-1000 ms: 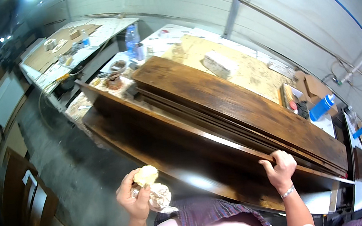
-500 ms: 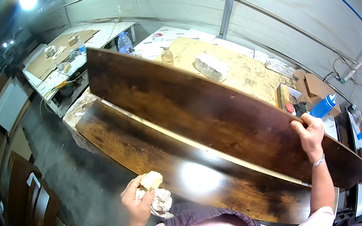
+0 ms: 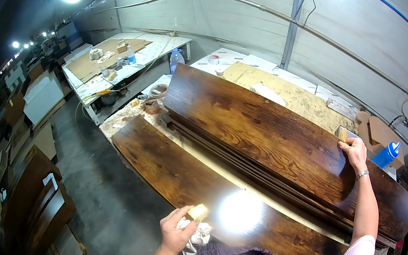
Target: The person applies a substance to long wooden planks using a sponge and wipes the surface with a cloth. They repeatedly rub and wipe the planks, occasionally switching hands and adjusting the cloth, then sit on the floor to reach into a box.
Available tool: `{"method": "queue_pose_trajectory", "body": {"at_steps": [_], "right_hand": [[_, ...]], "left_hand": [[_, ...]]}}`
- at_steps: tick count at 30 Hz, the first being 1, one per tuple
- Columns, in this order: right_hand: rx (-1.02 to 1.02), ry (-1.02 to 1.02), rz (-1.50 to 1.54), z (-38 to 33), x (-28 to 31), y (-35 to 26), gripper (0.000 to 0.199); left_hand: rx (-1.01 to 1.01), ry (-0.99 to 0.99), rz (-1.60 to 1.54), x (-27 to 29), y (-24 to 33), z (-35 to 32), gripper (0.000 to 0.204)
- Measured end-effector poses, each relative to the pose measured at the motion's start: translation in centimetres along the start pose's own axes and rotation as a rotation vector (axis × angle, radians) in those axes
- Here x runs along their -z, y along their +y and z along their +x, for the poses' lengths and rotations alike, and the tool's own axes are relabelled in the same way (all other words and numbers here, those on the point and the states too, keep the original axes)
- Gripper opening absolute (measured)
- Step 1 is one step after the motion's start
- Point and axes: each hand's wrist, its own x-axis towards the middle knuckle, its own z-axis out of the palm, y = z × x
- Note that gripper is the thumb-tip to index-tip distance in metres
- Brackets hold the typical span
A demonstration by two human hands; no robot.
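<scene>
My left hand (image 3: pixel 176 231) is closed around a pale yellow sponge block (image 3: pixel 198 212) and a crumpled white cloth (image 3: pixel 198 234), just above the near edge of a dark brown wood-grain board (image 3: pixel 166 159). That board lies flat before me, with a bright lamp reflection on it. My right hand (image 3: pixel 355 149) grips the far edge of a second dark wood-grain board (image 3: pixel 263 134) near its right end. This second board lies slightly tilted over a stack of boards (image 3: pixel 230 163), whose layered edges show beneath it. The fingertips of my right hand are partly hidden.
A blue squeeze bottle (image 3: pixel 387 155) stands right of my right hand, near cardboard pieces (image 3: pixel 375 128). Behind the boards are a clear jug (image 3: pixel 176 59) and a stained yellow sheet (image 3: pixel 305 96). Another worktable (image 3: pixel 77 91) stands back left. More boards (image 3: pixel 36 205) lean at the left.
The second board, held steeply upright before, has come down away from me onto the stack, with its grained face now upward. My left hand still holds the sponge and cloth. The view has shifted.
</scene>
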Motion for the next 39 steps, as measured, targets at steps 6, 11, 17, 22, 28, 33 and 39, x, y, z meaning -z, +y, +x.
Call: {"method": "queue_pose_trajectory", "body": {"at_steps": [6,11,17,22,28,33,39], "right_hand": [[-0.031,-0.097,-0.009,2.5,-3.7,2.1,0.046],[0.072,-0.153,-0.117,2.8,-7.0,4.6,0.047],[0.031,-0.311,-0.104,2.7,-11.0,4.4,0.055],[-0.006,-0.138,-0.282,1.8,-14.9,4.8,0.060],[-0.002,-0.119,-0.282,0.6,-14.9,3.1,0.069],[0.010,-0.028,-0.288,0.3,-16.4,6.8,0.057],[-0.160,-0.395,-0.264,-2.5,-8.9,-5.6,0.073]], "left_hand": [[-0.008,0.007,0.010,-0.6,0.4,-0.9,0.033],[0.044,-0.010,0.021,-1.0,0.4,-1.6,0.033],[0.037,-0.016,0.023,-1.6,-0.2,-1.8,0.033],[0.027,-0.028,0.019,-2.0,-0.3,-1.0,0.033],[0.023,0.000,0.070,-1.9,-1.8,-2.3,0.035],[0.067,-0.073,0.008,-2.2,-2.2,-2.2,0.039],[0.055,-0.033,-0.033,-1.8,-2.7,-2.8,0.038]]}}
